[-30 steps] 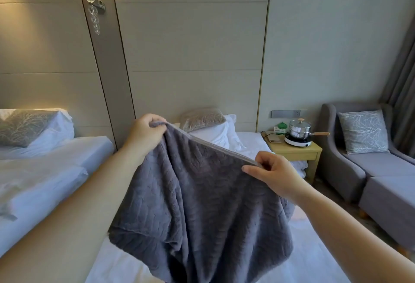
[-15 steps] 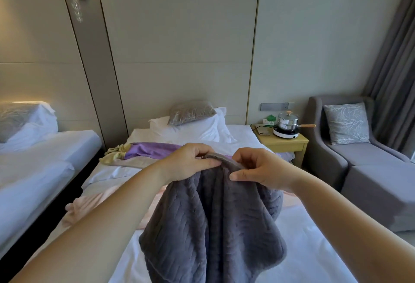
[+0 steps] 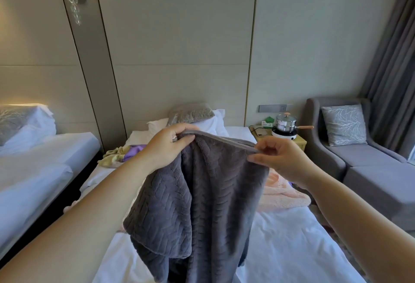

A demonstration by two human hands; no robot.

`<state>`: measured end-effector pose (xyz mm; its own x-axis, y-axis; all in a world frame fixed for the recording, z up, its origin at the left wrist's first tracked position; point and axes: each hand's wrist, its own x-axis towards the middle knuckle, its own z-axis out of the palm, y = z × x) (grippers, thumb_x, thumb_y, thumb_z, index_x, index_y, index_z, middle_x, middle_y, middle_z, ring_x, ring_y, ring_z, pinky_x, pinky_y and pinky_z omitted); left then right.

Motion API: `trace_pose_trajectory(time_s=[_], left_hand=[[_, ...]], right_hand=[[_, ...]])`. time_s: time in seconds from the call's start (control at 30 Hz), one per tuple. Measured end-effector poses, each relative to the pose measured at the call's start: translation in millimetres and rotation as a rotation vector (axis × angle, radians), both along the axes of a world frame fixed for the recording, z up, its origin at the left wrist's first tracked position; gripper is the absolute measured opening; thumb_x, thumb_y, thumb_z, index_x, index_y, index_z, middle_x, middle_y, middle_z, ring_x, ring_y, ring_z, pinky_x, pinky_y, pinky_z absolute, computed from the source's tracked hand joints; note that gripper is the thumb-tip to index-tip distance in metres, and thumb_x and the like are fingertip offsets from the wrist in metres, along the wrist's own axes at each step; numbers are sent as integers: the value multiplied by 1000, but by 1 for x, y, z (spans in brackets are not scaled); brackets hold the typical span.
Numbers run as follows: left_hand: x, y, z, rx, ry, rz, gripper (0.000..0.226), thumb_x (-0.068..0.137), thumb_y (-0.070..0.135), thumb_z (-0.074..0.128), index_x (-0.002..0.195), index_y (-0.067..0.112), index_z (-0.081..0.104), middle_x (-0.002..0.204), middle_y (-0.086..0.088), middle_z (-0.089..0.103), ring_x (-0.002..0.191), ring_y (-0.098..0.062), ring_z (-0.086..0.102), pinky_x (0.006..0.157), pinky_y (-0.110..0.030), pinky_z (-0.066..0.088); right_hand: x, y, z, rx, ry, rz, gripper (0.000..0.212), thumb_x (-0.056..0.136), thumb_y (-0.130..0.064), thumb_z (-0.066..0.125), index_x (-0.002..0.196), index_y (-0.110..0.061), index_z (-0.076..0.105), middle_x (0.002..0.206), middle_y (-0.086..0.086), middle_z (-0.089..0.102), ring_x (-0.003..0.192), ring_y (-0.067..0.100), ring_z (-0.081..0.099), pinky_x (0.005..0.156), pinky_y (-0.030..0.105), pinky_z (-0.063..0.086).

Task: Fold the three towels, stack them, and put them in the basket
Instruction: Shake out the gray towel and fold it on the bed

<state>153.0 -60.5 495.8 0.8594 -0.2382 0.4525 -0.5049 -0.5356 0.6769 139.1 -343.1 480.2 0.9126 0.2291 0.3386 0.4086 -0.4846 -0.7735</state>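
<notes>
Above the bed [image 3: 292,249], left hand [image 3: 165,148] and right hand [image 3: 283,161] pinched the grey towel [image 3: 202,204] along its top edge; first fold likely pending, needing corners found.

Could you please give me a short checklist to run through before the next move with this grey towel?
1. Left hand pinches the grey towel at its top hem: ok.
2. Right hand pinches the same hem: ok.
3. Towel hangs flat below the hem: not ok, it is bunched and creased.
4. Bare sheet on the bed to lay it on: ok.
5. Pink towel clear of that spot: cannot tell, the grey towel hides part of it.
6. Basket within sight: not ok, none in view.
</notes>
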Motion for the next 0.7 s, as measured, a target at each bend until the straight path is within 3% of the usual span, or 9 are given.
trace_pose_trajectory(time_s=[0.07,0.13,0.17,0.3,0.37,0.43,0.57,0.7], left_hand=[[-3,6,0,75,9,-22,24,97,18,54,117,29,59,114,14,55,98,12,51,90,-4,35],[-3,12,0,159,35,-12,29,95,18,56,119,34,49,111,-2,54,99,-15,54,98,-20,38],[-3,15,0,181,28,-7,33,94,16,57,119,35,46,107,-4,54,100,-19,53,97,-18,37],[-2,18,15,72,-98,31,40,88,5,64,109,33,46,98,8,53,99,1,54,92,-12,39],[3,23,25,27,-190,65,40,85,5,68,107,32,47,97,15,55,94,12,53,86,-4,37],[8,32,26,111,-193,156,43,83,20,73,116,31,46,105,19,57,92,13,52,80,-8,35],[19,53,-35,400,283,351,81,75,58,70,140,20,39,135,1,51,116,-17,53,87,-28,41],[3,70,-148,566,601,368,64,81,50,68,131,13,53,132,-8,56,114,-26,54,88,-30,43]], right_hand=[[3,0,2,14,-85,-86,15,77,-32,74,80,-19,65,78,6,66,77,27,62,70,40,51],[7,0,7,14,-147,-117,15,79,-33,72,79,-21,62,75,2,63,70,19,58,65,34,48],[8,1,11,2,-184,-132,16,80,-32,72,78,-23,60,73,0,60,67,15,55,62,28,45],[16,1,38,26,-275,-185,22,79,-30,74,90,-30,55,71,-8,58,59,-2,51,53,10,40],[19,-1,56,0,-317,-209,18,80,-30,73,91,-34,59,71,-13,59,61,-4,52,55,12,39],[24,-1,62,-26,-316,-202,11,82,-29,71,79,-35,62,73,-13,63,68,1,55,61,20,41],[35,10,11,-159,-74,-119,6,87,-33,65,87,-28,65,81,-6,64,75,10,56,62,26,41],[30,23,-96,-283,158,-75,10,88,-28,65,82,-21,64,81,0,63,74,12,52,60,13,36]])
